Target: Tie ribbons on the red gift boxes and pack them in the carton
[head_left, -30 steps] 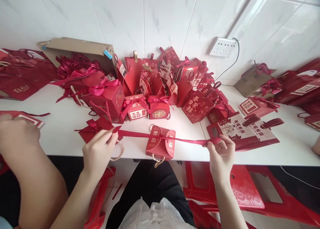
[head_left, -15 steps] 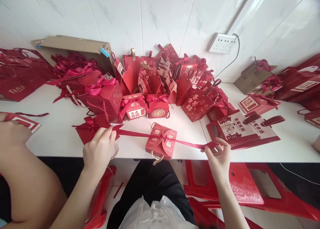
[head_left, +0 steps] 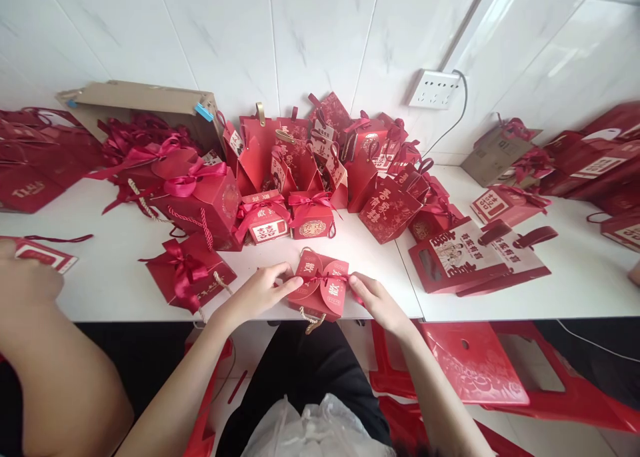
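Note:
A small red box (head_left: 320, 300) with gold lettering and rope handles lies at the table's front edge, its rounded flaps folded together on top. A thin red ribbon (head_left: 327, 277) runs across those flaps. At the box's left side, my left hand (head_left: 270, 287) pinches the ribbon between thumb and fingers. My right hand (head_left: 375, 297) grips the ribbon at the right side, with a bit of it showing below the fingers. To the left sits a dark red box (head_left: 205, 264) with a tied bow.
Many red gift boxes (head_left: 390, 207) stand along the wall behind. A cardboard box (head_left: 145, 97) holds red ribbons at the back left. Printed bags (head_left: 465, 254) lie to the right. Another person's arm (head_left: 60, 370) reaches in at the left. Red stools (head_left: 475, 364) are under the table.
Both my hands have moved inward from the far ribbon ends to the sides of the box. The ribbon, earlier stretched wide, now lies close across the flaps.

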Available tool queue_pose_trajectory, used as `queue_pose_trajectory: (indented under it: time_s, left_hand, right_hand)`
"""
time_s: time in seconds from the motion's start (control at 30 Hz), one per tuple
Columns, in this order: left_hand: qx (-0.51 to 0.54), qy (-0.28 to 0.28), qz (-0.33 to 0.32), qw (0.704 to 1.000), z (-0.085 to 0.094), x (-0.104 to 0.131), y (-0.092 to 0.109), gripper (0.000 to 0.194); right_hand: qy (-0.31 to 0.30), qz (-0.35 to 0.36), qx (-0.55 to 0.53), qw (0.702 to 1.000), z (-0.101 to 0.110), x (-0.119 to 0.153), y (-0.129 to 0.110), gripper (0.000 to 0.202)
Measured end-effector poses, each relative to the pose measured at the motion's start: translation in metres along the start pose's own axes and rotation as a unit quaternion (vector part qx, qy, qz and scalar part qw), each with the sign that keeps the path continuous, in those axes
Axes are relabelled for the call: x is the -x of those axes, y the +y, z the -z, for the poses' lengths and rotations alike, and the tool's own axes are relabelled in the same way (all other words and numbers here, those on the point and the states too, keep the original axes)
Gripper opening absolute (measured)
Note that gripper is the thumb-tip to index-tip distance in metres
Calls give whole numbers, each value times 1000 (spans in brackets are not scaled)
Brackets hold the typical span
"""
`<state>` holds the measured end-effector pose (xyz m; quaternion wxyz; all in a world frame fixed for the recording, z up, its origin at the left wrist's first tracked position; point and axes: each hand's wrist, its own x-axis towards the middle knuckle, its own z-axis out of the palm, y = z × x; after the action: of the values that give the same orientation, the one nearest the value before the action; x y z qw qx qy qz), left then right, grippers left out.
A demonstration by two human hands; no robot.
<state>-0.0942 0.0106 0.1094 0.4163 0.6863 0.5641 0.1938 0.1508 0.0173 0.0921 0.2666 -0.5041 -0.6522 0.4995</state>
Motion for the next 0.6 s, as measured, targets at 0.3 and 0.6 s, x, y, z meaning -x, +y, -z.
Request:
queue_pose_trajectory:
  time_s: [0.3,0.6]
  left_hand:
    - [229,-47,-84,969,-2,14,-9,38]
    - [199,-26,-55,978,-6,10,-18,40]
  right_hand:
    - [-53,-13,-235,970,-7,-4,9,36]
    - [-53,-49,-265,961,-1,-3,11,44]
